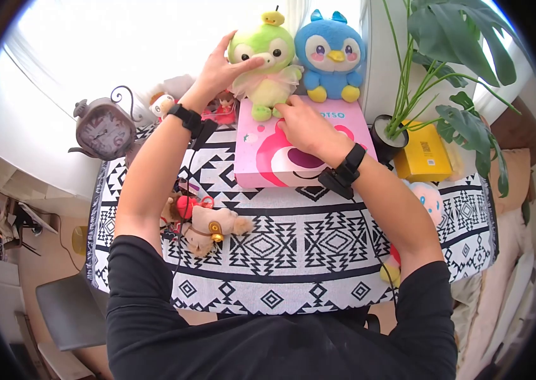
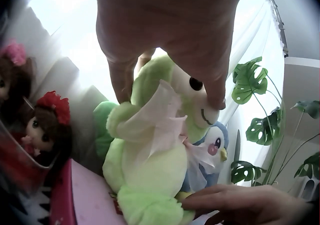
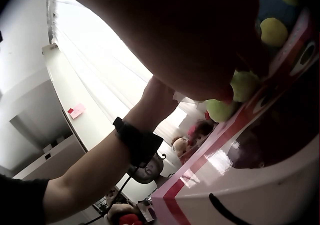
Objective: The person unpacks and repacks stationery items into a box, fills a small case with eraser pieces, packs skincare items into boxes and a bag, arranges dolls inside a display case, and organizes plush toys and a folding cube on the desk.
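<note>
A green plush toy [image 1: 265, 60] with a pale face and a sheer ruffle sits upright on a pink box [image 1: 255, 155]. My left hand [image 1: 222, 68] grips its head, the thumb across the snout and the fingers behind, as the left wrist view shows. Down at the toy's foot [image 2: 150, 207], my right hand [image 1: 312, 131] pinches the edge with its fingertips. Right beside it on the box, a blue penguin plush [image 1: 331, 57] sits facing me. Much of the right hand's grasp is dark in the right wrist view.
Left of the box stand small dolls [image 1: 225, 106] and an ornate clock [image 1: 105, 130]. A potted plant [image 1: 389, 133] and a yellow box [image 1: 425, 152] are at the right. A beige plush [image 1: 214, 225] lies on the patterned tablecloth [image 1: 274, 244]; another plush [image 1: 427, 201] is partly behind my right forearm.
</note>
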Demonstrator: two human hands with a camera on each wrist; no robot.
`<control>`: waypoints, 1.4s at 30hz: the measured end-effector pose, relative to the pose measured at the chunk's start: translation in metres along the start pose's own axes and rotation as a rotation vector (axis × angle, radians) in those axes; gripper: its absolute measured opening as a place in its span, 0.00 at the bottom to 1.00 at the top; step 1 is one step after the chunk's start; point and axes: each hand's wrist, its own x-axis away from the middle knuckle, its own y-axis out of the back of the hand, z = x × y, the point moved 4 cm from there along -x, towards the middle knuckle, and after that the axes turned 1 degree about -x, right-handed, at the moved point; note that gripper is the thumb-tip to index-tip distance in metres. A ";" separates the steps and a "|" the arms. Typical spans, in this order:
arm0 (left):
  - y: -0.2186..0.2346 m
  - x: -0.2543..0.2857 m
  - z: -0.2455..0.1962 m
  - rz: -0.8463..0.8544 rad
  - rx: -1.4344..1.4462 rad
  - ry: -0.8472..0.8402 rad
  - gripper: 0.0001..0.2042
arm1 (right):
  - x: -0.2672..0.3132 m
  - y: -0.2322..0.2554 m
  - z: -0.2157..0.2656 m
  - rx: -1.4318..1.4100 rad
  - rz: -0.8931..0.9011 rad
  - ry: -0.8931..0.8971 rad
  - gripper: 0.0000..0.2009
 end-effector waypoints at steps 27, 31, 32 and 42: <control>-0.004 -0.010 0.007 -0.059 -0.156 -0.141 0.68 | 0.006 0.012 0.009 -0.009 -0.041 -0.001 0.23; -0.005 -0.007 0.004 -0.056 -0.129 -0.157 0.71 | 0.010 0.014 0.011 -0.003 -0.044 0.004 0.22; -0.005 -0.007 0.007 -0.055 -0.129 -0.157 0.71 | 0.010 0.012 0.010 -0.004 -0.043 0.003 0.22; -0.015 -0.017 0.001 -0.095 -0.315 -0.259 0.60 | 0.008 0.001 0.005 -0.036 -0.051 0.028 0.22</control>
